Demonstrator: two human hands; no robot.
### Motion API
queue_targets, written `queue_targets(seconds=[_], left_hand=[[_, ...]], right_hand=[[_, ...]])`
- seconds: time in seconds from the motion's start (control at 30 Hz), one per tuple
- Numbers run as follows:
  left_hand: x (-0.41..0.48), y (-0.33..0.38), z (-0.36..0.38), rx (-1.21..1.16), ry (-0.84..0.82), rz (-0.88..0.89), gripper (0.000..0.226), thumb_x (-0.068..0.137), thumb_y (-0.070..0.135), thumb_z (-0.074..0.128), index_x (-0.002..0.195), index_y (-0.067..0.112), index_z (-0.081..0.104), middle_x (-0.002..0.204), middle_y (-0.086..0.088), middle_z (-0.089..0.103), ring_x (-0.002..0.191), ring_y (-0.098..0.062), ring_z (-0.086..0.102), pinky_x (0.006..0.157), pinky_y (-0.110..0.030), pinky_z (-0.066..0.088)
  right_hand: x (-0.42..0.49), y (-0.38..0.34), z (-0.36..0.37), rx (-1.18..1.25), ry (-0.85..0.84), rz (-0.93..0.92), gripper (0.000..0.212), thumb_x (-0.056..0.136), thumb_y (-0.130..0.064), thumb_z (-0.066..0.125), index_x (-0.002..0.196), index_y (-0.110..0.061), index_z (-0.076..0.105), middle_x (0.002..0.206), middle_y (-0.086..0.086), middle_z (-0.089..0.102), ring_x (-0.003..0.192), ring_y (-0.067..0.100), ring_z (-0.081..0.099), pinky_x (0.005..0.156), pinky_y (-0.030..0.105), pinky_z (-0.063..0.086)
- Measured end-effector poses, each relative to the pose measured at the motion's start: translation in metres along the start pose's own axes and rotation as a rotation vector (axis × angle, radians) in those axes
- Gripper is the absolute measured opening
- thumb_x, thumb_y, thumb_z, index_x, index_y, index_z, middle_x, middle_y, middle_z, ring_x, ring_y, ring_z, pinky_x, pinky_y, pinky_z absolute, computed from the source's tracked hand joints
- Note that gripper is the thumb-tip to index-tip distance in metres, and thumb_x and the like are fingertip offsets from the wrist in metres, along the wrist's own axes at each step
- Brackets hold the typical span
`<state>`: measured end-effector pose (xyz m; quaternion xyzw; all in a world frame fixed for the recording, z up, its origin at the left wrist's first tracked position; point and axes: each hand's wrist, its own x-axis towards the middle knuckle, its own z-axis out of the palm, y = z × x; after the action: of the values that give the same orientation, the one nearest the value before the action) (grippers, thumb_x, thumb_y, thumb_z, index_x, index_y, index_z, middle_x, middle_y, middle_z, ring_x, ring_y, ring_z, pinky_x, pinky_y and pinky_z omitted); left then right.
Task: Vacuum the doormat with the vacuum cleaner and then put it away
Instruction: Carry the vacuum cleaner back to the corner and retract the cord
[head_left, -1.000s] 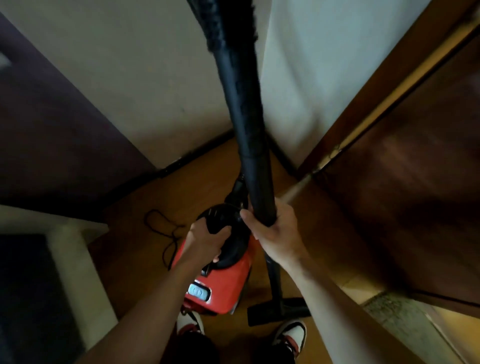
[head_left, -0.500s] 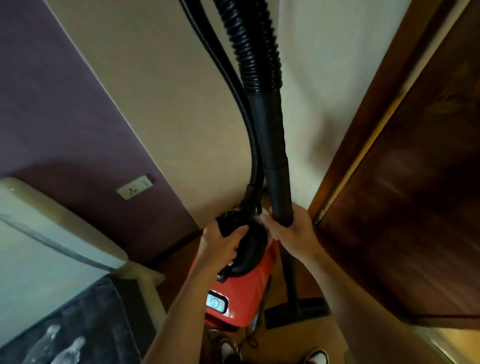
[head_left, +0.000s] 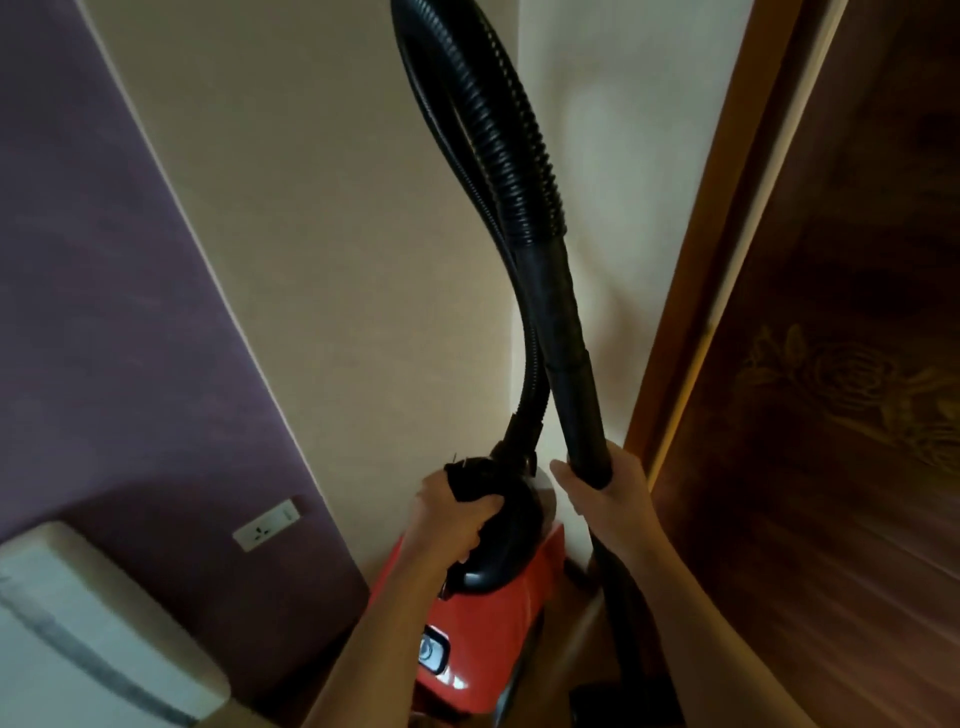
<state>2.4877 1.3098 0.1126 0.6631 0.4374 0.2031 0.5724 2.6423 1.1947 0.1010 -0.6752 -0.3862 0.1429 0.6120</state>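
The red vacuum cleaner (head_left: 498, 613) with a black top hangs in front of me near the room's corner. My left hand (head_left: 449, 519) grips its black carrying handle. My right hand (head_left: 605, 499) grips the black rigid wand (head_left: 571, 384), which stands almost upright. The ribbed black hose (head_left: 498, 140) loops up from the wand and back down to the vacuum's body. A grey power button (head_left: 432, 652) shows on the red casing. The floor nozzle and the doormat are out of sight.
A beige wall corner (head_left: 363, 260) is straight ahead, with a purple wall (head_left: 104, 312) and a white socket (head_left: 266, 524) at left. A carved dark wooden door (head_left: 841, 415) fills the right. A white padded furniture edge (head_left: 93, 623) sits at lower left.
The view has tilted up from the floor to the walls. The vacuum has come up off the wooden floor, and my feet and the floor nozzle have left the frame. Both grips are unchanged.
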Motion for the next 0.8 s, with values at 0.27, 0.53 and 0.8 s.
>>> queue_targets(seconds=[0.27, 0.53, 0.8], left_hand=[[0.017, 0.037, 0.032, 0.147, 0.005, 0.073, 0.007, 0.079, 0.007, 0.070, 0.082, 0.007, 0.064, 0.055, -0.009, 0.059, 0.033, -0.015, 0.049, 0.036, -0.022, 0.036], [0.032, 0.062, 0.071, 0.198, -0.068, 0.126, 0.016, 0.077, 0.010, 0.071, 0.071, 0.010, 0.057, 0.058, -0.008, 0.058, 0.032, -0.011, 0.047, 0.036, -0.021, 0.035], [0.049, 0.074, 0.095, 0.167, -0.311, 0.154, 0.017, 0.079, 0.004, 0.068, 0.068, 0.012, 0.058, 0.054, -0.005, 0.056, 0.034, -0.013, 0.047, 0.037, -0.022, 0.035]], right_hand=[[0.009, 0.010, -0.037, 0.020, 0.132, 0.021, 0.024, 0.091, -0.012, 0.074, 0.075, -0.016, 0.056, 0.061, -0.001, 0.052, 0.055, 0.016, 0.054, 0.054, 0.025, 0.050], [0.028, 0.019, -0.073, 0.026, 0.240, 0.035, 0.029, 0.091, -0.010, 0.074, 0.070, -0.012, 0.053, 0.059, 0.015, 0.050, 0.053, 0.024, 0.053, 0.052, 0.032, 0.045], [0.009, 0.024, -0.084, -0.033, 0.378, 0.027, 0.043, 0.091, 0.003, 0.070, 0.069, -0.029, 0.052, 0.052, -0.015, 0.051, 0.048, 0.000, 0.047, 0.049, 0.015, 0.036]])
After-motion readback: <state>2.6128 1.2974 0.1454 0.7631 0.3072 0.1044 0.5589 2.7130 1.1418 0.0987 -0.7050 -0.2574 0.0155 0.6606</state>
